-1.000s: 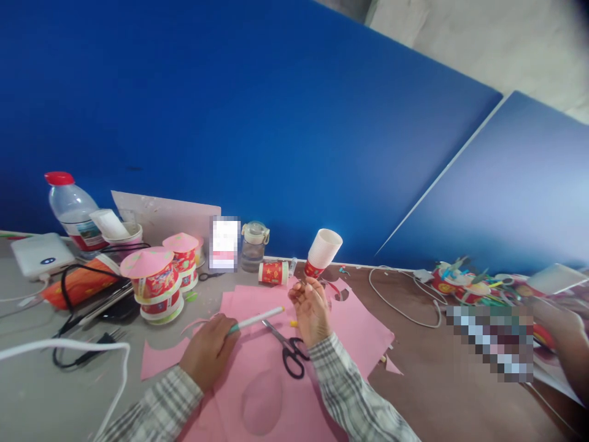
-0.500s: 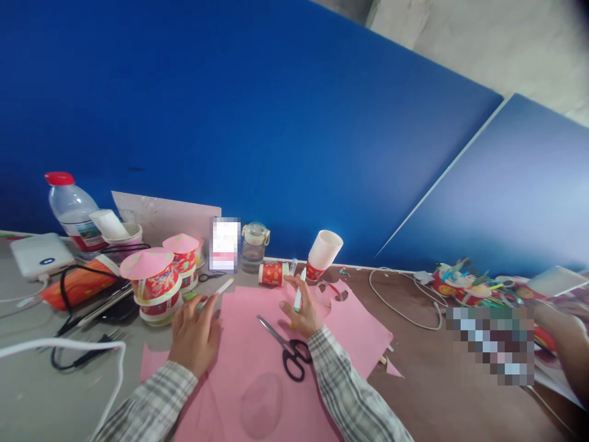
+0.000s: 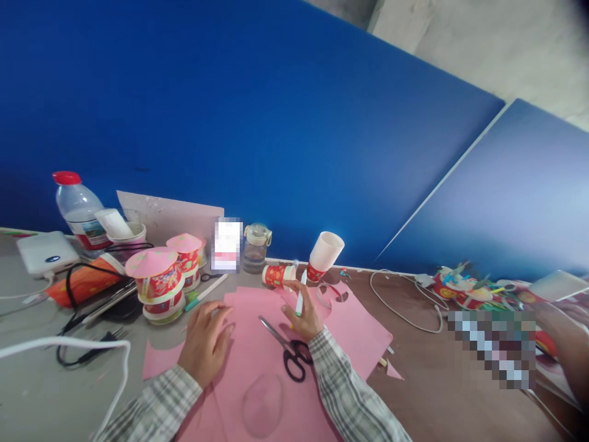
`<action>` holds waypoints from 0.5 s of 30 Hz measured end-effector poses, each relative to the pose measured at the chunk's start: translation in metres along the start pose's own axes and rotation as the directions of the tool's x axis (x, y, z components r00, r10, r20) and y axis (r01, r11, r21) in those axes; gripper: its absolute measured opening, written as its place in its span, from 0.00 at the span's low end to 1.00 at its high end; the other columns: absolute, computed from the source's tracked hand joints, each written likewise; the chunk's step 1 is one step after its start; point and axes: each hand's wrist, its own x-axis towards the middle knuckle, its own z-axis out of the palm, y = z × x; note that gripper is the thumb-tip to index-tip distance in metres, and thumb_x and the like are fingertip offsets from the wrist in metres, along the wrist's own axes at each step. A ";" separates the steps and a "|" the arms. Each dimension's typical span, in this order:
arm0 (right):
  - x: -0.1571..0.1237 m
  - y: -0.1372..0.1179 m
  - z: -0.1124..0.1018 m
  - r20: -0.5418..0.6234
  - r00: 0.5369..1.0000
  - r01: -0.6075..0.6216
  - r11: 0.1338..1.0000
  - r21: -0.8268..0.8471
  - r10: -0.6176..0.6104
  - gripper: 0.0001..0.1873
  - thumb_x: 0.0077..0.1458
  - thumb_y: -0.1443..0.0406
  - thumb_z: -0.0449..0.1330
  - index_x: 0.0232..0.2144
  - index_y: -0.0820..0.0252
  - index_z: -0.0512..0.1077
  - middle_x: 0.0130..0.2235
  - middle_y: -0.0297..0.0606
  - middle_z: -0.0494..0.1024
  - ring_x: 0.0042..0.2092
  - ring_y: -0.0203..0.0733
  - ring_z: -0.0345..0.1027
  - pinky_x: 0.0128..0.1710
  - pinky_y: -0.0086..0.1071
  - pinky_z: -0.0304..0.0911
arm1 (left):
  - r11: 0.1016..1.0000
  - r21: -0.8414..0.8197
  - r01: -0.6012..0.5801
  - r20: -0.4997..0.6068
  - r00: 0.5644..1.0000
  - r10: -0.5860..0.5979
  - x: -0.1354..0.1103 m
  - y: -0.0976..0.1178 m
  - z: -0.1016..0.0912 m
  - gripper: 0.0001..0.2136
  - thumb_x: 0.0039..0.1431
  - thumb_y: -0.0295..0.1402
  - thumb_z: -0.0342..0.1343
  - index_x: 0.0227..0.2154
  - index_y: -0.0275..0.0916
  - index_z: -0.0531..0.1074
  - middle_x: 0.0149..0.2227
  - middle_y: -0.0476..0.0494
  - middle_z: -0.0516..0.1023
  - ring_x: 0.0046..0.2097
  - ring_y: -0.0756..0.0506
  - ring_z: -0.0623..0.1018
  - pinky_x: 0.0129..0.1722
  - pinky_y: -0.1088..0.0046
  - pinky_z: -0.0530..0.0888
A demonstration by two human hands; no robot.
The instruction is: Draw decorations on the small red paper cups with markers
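Observation:
My left hand (image 3: 207, 341) lies open over the left edge of the pink paper (image 3: 248, 362), its fingers loosely bent and nothing in them. Beyond its fingertips a white marker (image 3: 212, 286) with a green end rests on the table. My right hand (image 3: 307, 316) is over the paper's far part, with a second white marker (image 3: 300, 297) with a green end held between its fingers. Black-handled scissors (image 3: 293, 361) lie beside the right wrist, blades pointing away to the left. A clear round, lens-like outline (image 3: 263, 405) shows on the paper nearer to me.
Paper-cup lanterns with pink cone tops (image 3: 154, 264) stand at left. A red paper cup (image 3: 278, 275) lies on its side near a lidded jar (image 3: 255, 248) and stacked cups (image 3: 326, 252). Cables run at both sides. Another person's hand (image 3: 559, 331) is at far right.
My left hand has come off the marker on the left and moved toward me and right, onto the paper. My right hand keeps its marker, almost in place. The view has shifted slightly.

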 end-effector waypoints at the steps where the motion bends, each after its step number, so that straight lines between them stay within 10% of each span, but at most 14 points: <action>1: 0.000 -0.001 0.000 -0.009 1.000 0.001 0.999 0.046 -0.001 0.21 0.38 0.70 0.65 0.38 0.55 0.69 0.44 0.43 0.75 0.51 0.53 0.63 0.55 0.45 0.49 | 0.999 -0.036 0.019 -0.002 1.000 -0.020 0.001 0.002 -0.001 0.14 0.42 0.29 0.51 0.36 0.40 0.68 0.36 0.34 0.69 0.41 0.33 0.68 0.41 0.51 0.65; 7: 0.000 -0.024 0.011 -0.057 0.998 -0.001 0.928 0.372 0.024 0.23 0.45 0.54 0.56 0.44 0.52 0.61 0.45 0.48 0.77 0.50 0.52 0.67 0.50 0.49 0.57 | 0.872 -0.392 0.292 0.105 0.956 -0.273 0.004 0.010 -0.002 0.14 0.42 0.30 0.52 0.36 0.43 0.68 0.38 0.36 0.72 0.42 0.33 0.70 0.40 0.53 0.68; 12: -0.009 -0.059 0.026 0.082 0.972 -0.184 0.500 0.846 0.219 0.22 0.39 0.58 0.62 0.40 0.52 0.68 0.44 0.46 0.77 0.50 0.50 0.67 0.55 0.45 0.53 | 0.582 -0.640 0.502 0.293 0.859 -0.419 0.005 0.016 0.005 0.23 0.37 0.32 0.57 0.42 0.43 0.64 0.46 0.33 0.70 0.47 0.31 0.67 0.44 0.50 0.65; 15: -0.018 -0.070 0.035 0.176 0.945 -0.274 0.380 0.883 0.274 0.21 0.37 0.58 0.63 0.38 0.54 0.70 0.45 0.46 0.77 0.50 0.50 0.67 0.55 0.44 0.53 | 0.525 -0.728 0.440 0.271 0.889 -0.369 0.008 0.024 0.005 0.29 0.36 0.29 0.59 0.46 0.43 0.60 0.49 0.33 0.67 0.50 0.31 0.63 0.47 0.50 0.62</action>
